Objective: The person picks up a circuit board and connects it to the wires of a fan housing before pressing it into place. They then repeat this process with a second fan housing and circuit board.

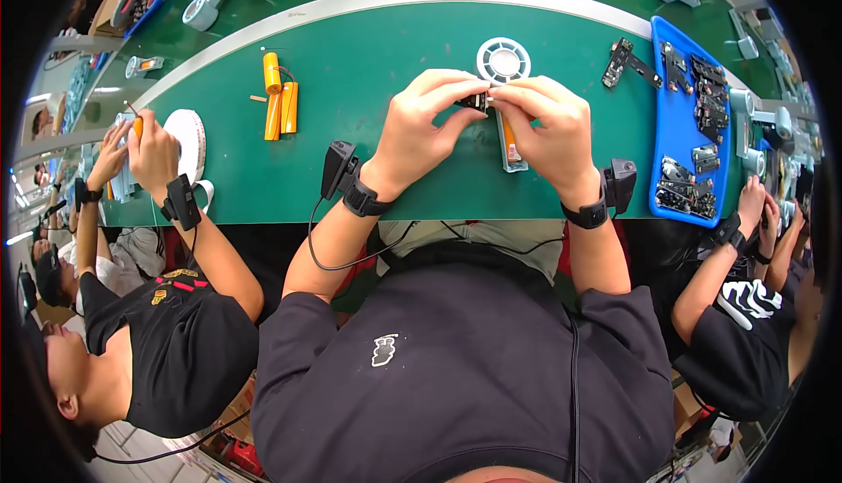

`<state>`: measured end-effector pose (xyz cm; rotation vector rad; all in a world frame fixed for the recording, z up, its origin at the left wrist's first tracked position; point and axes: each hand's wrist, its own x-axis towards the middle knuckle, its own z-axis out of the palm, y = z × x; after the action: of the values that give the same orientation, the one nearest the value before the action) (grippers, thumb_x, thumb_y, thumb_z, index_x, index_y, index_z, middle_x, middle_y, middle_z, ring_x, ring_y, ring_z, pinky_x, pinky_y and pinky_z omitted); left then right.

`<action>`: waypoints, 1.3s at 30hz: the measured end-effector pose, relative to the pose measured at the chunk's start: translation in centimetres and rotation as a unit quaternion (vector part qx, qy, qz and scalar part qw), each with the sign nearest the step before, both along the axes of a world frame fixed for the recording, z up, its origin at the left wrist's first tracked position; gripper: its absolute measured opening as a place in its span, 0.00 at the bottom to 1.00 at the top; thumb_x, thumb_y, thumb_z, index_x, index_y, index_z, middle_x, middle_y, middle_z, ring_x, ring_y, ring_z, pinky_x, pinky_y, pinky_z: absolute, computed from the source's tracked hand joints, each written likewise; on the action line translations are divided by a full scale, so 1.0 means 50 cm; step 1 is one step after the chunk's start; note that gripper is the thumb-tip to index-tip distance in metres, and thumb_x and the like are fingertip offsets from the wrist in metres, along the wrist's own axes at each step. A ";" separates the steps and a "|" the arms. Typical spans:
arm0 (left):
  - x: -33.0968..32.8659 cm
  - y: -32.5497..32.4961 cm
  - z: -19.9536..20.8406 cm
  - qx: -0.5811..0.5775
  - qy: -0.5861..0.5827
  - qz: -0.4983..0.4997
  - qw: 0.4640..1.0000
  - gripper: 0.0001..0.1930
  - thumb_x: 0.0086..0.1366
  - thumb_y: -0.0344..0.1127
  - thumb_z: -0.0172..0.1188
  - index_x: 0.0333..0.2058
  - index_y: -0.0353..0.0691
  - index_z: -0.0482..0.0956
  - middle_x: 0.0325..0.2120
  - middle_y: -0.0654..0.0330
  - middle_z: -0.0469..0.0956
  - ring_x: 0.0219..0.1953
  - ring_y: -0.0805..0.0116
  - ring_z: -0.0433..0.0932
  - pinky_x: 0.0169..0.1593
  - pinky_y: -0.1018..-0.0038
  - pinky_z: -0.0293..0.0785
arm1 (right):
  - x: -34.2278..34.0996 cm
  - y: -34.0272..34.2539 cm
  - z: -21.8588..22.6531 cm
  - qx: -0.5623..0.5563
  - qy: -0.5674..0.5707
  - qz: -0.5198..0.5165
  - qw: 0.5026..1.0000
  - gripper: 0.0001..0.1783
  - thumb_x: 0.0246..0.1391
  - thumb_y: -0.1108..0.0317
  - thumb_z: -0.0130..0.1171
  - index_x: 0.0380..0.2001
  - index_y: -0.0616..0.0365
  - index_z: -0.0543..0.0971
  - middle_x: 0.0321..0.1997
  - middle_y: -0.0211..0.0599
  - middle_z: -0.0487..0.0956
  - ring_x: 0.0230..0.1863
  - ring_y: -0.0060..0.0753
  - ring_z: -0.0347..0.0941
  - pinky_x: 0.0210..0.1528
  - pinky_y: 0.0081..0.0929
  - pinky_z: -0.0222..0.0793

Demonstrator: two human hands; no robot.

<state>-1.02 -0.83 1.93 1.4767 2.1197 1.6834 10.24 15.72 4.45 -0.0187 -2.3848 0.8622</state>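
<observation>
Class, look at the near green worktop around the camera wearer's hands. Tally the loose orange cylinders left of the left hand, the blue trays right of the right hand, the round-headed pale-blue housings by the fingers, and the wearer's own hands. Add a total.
Orange cylinders: 3
Blue tray: 1
Pale-blue housing: 1
Wearer's hands, left hand and right hand: 2
Total: 7

Obscured parts at the fan (504, 61)
Near side of fan: left hand (423, 124) and right hand (553, 128) partly hide a black part (477, 102); handle (510, 147) partly covered.

Tray (679, 124) glossy plastic; tabletop (368, 58) smooth; held part (475, 101) perhaps plastic.
</observation>
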 end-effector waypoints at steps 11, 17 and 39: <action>0.005 0.009 0.005 0.020 0.023 -0.001 1.000 0.20 0.52 0.20 0.72 0.46 0.37 0.86 0.43 0.54 0.84 0.44 0.58 0.85 0.48 0.69 0.82 | -0.001 0.022 -0.007 0.019 -0.007 0.046 0.999 0.10 0.48 0.79 0.69 0.36 0.61 0.86 0.37 0.42 0.87 0.36 0.42 0.85 0.38 0.31 0.81; 0.003 0.011 0.003 0.022 0.034 -0.005 0.999 0.20 0.52 0.21 0.73 0.46 0.37 0.86 0.43 0.53 0.84 0.44 0.57 0.85 0.47 0.69 0.83 | 0.004 0.021 -0.002 0.009 0.021 0.061 0.998 0.10 0.48 0.80 0.68 0.36 0.63 0.86 0.37 0.44 0.87 0.34 0.42 0.85 0.38 0.30 0.81; 0.018 0.009 0.015 0.010 0.199 0.047 0.979 0.20 0.50 0.22 0.75 0.44 0.38 0.86 0.40 0.57 0.85 0.40 0.59 0.84 0.43 0.67 0.84 | 0.035 -0.016 -0.005 -0.183 -0.030 -0.119 0.975 0.04 0.57 0.78 0.68 0.36 0.63 0.85 0.34 0.29 0.82 0.23 0.12 0.70 0.22 0.13 0.61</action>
<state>-0.11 -0.37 2.68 1.8832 2.4026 1.5429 11.98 14.90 4.22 -0.4731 -2.1869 1.1808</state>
